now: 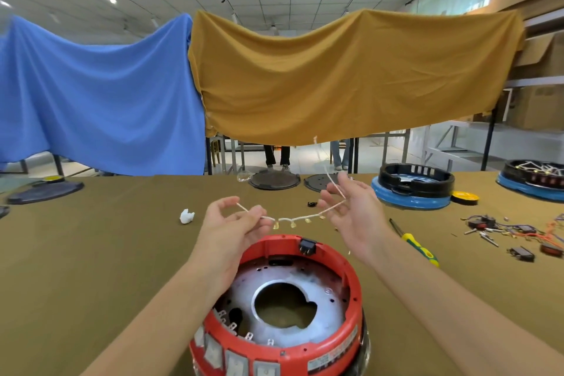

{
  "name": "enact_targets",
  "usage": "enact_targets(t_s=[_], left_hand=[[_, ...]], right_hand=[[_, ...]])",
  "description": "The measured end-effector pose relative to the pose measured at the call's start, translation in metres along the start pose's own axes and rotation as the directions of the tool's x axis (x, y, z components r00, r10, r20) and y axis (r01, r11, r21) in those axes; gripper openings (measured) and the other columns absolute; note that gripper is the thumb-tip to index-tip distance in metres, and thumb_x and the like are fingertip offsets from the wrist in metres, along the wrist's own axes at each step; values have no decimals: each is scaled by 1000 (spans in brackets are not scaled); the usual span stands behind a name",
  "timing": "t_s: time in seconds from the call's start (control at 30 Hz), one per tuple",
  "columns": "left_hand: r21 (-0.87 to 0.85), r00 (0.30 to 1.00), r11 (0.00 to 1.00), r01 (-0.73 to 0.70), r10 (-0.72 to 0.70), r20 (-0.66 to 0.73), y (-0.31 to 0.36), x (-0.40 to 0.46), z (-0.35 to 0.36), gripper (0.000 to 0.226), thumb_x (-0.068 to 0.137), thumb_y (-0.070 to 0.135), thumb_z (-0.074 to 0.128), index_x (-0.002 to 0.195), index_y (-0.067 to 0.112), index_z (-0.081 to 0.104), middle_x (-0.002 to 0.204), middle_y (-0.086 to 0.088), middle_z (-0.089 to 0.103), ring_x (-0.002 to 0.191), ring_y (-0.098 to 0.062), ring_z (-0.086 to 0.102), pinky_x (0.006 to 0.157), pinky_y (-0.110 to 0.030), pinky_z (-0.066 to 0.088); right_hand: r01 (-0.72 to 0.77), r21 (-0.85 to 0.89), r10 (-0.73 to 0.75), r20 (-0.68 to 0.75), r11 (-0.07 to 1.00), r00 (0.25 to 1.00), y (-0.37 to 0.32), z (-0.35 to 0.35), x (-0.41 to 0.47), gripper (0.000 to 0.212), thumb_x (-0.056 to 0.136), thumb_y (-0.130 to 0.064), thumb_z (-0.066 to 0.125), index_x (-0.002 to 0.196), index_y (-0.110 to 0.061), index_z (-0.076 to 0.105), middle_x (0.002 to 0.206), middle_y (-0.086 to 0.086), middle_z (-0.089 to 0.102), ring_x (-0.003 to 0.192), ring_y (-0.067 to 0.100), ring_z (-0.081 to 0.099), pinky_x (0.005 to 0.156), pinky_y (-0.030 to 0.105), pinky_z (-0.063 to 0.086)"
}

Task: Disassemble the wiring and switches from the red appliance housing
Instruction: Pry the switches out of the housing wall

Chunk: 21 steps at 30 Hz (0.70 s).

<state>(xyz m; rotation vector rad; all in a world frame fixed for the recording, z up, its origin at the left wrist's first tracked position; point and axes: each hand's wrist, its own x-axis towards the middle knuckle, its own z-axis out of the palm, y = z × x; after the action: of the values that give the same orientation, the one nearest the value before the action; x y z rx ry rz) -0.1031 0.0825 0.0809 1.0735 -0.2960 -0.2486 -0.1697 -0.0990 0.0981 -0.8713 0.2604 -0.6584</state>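
White wire harness [293,218] with brass terminals, aloft; red housing [280,308] upturned below, black switch [306,246] on rim.

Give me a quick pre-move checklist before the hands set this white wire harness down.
1. White wire harness clear of red housing: ok, lifted above it.
2. Left hand holds one end: ok, pinched.
3. Right hand grip: ok, wire runs between the fingers.
4. Black switch removed from the housing rim: not ok.
5. All terminals intact: cannot tell.
6. Parts pile at the right for drop-off: ok.
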Motion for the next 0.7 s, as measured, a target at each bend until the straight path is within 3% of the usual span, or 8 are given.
enact_targets(t_s=[0.1,0.2,0.37,0.53,0.7], left_hand=[[-36,995,998,-57,53,-90,-5,4,2,39,89,-6,66,111,17,44,73,-11,75,69,-18,74,60,-20,57],[-111,987,990,-88,71,-147,-13,4,9,39,89,-6,66,110,16,41,92,-20,70,74,-19,76,62,-19,57],[-126,988,989,-82,64,-140,-24,0,23,35,88,-5,69,103,13,44,101,-20,66,79,-21,77,66,-19,58],[173,994,983,-61,44,103,-25,-14,25,24,82,-6,74,85,4,53,88,-22,75,84,-27,75,67,-21,58],[457,967,887,-64,-58,247,-12,-20,16,20,85,1,74,101,6,64,97,-7,78,92,-23,74,74,-24,60]], right_hand=[[49,-91,-55,-71,995,996,3,-8,-3,27,94,-14,66,118,-12,52,115,14,62,93,22,65,74,31,57],[71,-119,-85,-116,990,990,7,-12,-9,33,92,-15,69,121,-15,52,120,12,63,98,22,67,74,31,58],[9,-180,-1,47,984,999,20,-6,-22,41,86,-16,76,119,-16,52,116,14,66,97,26,73,74,34,62],[41,-234,-38,14,971,999,28,1,-16,42,84,11,68,110,-16,49,106,13,68,87,24,71,78,35,61],[142,-308,-162,-42,941,986,26,-11,-1,41,83,16,65,107,-14,49,93,10,69,66,15,69,67,29,60]])
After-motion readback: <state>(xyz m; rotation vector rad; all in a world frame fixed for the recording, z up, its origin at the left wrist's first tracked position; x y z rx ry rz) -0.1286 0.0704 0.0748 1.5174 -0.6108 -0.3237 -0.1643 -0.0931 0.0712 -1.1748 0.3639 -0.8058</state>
